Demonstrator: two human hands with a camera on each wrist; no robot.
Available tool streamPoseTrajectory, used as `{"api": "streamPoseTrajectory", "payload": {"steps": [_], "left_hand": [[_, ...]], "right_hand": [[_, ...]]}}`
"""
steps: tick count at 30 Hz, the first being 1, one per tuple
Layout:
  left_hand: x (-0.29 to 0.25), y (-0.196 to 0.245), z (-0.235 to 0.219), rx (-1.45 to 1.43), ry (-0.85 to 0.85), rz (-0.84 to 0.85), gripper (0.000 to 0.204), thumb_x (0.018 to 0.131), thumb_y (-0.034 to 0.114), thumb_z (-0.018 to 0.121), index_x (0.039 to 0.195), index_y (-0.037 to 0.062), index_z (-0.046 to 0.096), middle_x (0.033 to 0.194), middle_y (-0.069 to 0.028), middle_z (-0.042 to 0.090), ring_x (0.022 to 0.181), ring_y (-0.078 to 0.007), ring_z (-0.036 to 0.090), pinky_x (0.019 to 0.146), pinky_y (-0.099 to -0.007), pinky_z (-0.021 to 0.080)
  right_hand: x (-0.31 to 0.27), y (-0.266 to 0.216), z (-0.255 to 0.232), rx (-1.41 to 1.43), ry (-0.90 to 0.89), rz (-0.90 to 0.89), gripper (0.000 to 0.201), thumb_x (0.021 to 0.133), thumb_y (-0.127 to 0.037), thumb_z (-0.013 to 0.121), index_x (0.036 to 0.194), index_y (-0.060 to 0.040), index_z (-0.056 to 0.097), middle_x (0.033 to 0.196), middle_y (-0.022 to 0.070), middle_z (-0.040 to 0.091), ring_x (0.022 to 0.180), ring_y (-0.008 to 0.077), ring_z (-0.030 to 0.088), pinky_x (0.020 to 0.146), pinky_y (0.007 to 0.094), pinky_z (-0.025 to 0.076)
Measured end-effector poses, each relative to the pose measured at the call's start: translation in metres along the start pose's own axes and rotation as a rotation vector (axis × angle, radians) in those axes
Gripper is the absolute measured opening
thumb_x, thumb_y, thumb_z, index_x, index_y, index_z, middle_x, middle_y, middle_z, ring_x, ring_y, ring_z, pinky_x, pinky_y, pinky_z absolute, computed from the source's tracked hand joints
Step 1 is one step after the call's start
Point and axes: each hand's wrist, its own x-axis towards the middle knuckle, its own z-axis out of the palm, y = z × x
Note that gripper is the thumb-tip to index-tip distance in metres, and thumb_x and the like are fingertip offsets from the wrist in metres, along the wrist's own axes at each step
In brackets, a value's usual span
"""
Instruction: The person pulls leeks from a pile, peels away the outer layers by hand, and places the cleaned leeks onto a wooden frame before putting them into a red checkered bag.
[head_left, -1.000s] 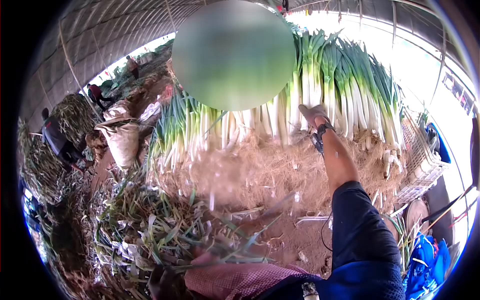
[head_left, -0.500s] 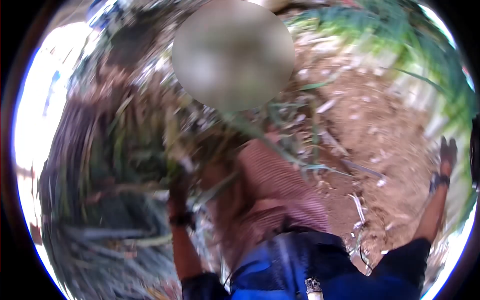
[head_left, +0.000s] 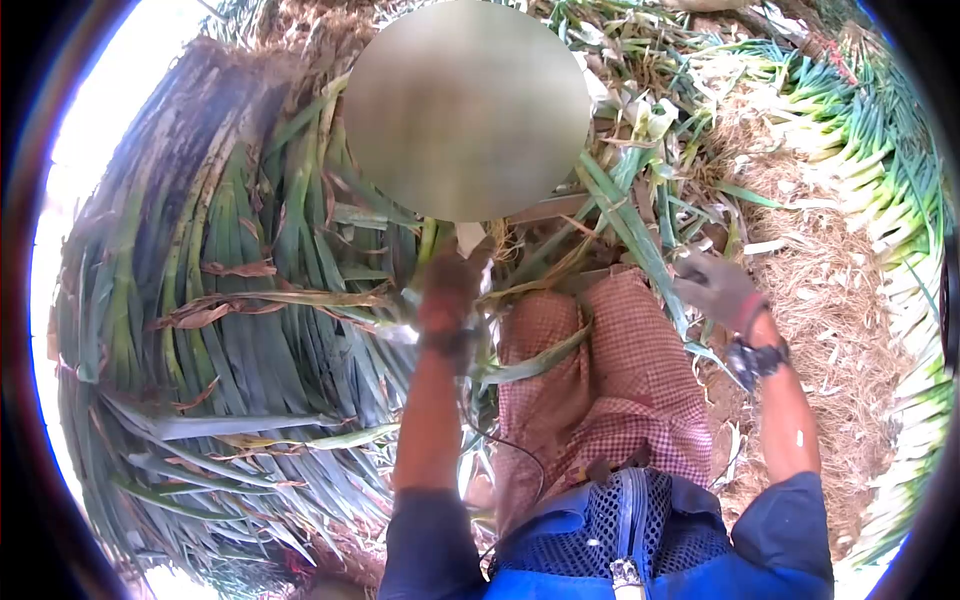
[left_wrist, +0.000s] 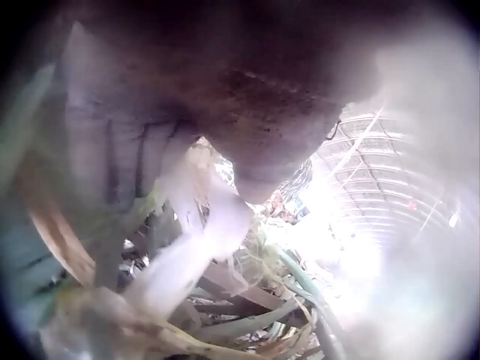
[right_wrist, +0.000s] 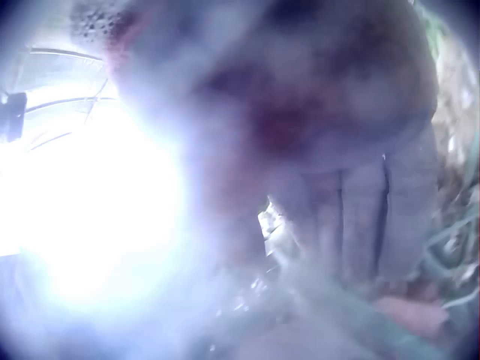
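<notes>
My gloved left hand [head_left: 449,288] is beside the big heap of untrimmed leeks [head_left: 235,220]. In the left wrist view its fingers and thumb close around the white stalk of a leek [left_wrist: 176,274], whose upper end is hidden in the grip. My gloved right hand [head_left: 715,288] hovers over the strewn leaves right of my knees, with its fingers loosely extended. The right wrist view is hazy and shows those fingers side by side, with a blurred green leaf [right_wrist: 337,307] below them.
Cleaned leeks [head_left: 885,190] stand in a long row along the right, their fibrous roots [head_left: 830,330] facing me. Loose leaf scraps [head_left: 640,170] lie ahead of my checked trousers [head_left: 640,370]. A dark cable [head_left: 520,450] hangs near my left leg. A blurred disc hides the upper middle.
The view has swung left from the cleaned row to the untrimmed heap. My right hand has left the cleaned leeks and come back near my knees. The left hand has come into view.
</notes>
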Motion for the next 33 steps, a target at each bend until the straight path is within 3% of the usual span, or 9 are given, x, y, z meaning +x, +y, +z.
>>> {"api": "streamPoseTrajectory", "payload": {"steps": [7,10,14,16,20,22,25,31,33], "left_hand": [[-0.035,-0.042,0.033,-0.575,-0.202,-0.065,0.048,0.101,0.039,0.067,0.129,-0.0008,0.065,0.102,-0.0070,0.074,0.085,-0.0190,0.069,0.076,-0.0325,0.054],[-0.060,-0.057,0.026,-1.221,-0.470,-0.313,0.040,0.108,0.029,0.052,0.138,0.0043,0.061,0.110,-0.0069,0.072,0.085,-0.0177,0.069,0.075,-0.0316,0.058],[-0.075,-0.053,0.009,-1.347,-0.495,-0.309,0.047,0.106,0.025,0.053,0.146,-0.0016,0.053,0.122,-0.0110,0.071,0.094,-0.0195,0.071,0.081,-0.0320,0.058],[-0.072,-0.063,0.020,-1.172,-0.404,-0.199,0.048,0.105,0.023,0.058,0.145,-0.0018,0.054,0.123,-0.0112,0.071,0.097,-0.0196,0.071,0.085,-0.0321,0.057],[-0.070,-0.032,0.019,-0.813,-0.289,0.026,0.057,0.094,0.018,0.076,0.145,0.0020,0.056,0.126,-0.0102,0.071,0.106,-0.0187,0.069,0.097,-0.0308,0.053],[-0.061,0.000,0.009,-0.696,-0.245,0.250,0.058,0.085,0.021,0.086,0.136,0.0034,0.064,0.120,-0.0098,0.073,0.105,-0.0191,0.070,0.095,-0.0325,0.054],[-0.044,0.015,0.020,-0.353,-0.088,0.450,0.053,0.081,0.023,0.089,0.125,0.0024,0.068,0.111,-0.0098,0.075,0.101,-0.0200,0.071,0.091,-0.0337,0.055],[-0.041,0.010,0.043,-0.517,-0.293,0.126,0.037,0.083,0.020,0.087,0.111,0.0008,0.072,0.105,-0.0103,0.076,0.090,-0.0188,0.072,0.084,-0.0328,0.056],[-0.042,0.004,0.048,-0.574,-0.365,0.046,0.035,0.084,0.019,0.086,0.111,0.0003,0.073,0.105,-0.0105,0.076,0.089,-0.0184,0.071,0.084,-0.0328,0.056]], "right_hand": [[0.112,-0.119,0.127,-0.040,-0.274,-0.353,0.052,0.094,-0.043,0.066,0.128,-0.0040,0.068,0.117,0.0204,0.073,0.108,0.0331,0.071,0.098,0.0418,0.053],[0.128,-0.158,0.159,-0.156,-0.329,-0.172,0.054,0.090,-0.049,0.067,0.122,-0.0060,0.072,0.115,0.0195,0.074,0.106,0.0360,0.072,0.097,0.0446,0.055],[0.146,-0.141,0.171,0.157,-0.229,-0.072,0.052,0.086,-0.051,0.071,0.114,-0.0070,0.076,0.101,0.0173,0.077,0.098,0.0325,0.074,0.092,0.0398,0.057],[0.141,-0.141,0.136,0.355,-0.039,-0.035,0.042,0.091,-0.044,0.070,0.113,-0.0086,0.077,0.104,0.0124,0.078,0.094,0.0280,0.075,0.086,0.0389,0.059],[0.164,-0.100,0.043,0.633,0.575,-0.746,0.029,0.095,-0.038,0.077,0.104,-0.0104,0.077,0.084,0.0015,0.071,0.067,0.0066,0.063,0.060,0.0208,0.053],[0.158,-0.105,0.016,1.104,0.336,-0.582,0.034,0.096,-0.039,0.077,0.104,-0.0056,0.076,0.078,-0.0022,0.067,0.061,0.0044,0.060,0.055,0.0183,0.050],[0.160,-0.107,0.019,1.085,0.299,-0.536,0.034,0.098,-0.037,0.074,0.104,-0.0032,0.075,0.070,-0.0040,0.064,0.056,0.0038,0.058,0.051,0.0210,0.047],[0.166,-0.100,0.028,0.995,0.514,-0.355,0.025,0.103,-0.026,0.067,0.102,-0.0027,0.077,0.085,0.0018,0.074,0.070,0.0055,0.065,0.063,0.0216,0.054],[0.173,-0.099,0.034,0.981,0.371,-0.206,0.026,0.103,-0.026,0.065,0.107,-0.0039,0.078,0.087,0.0030,0.075,0.069,0.0048,0.065,0.059,0.0207,0.051]]}}
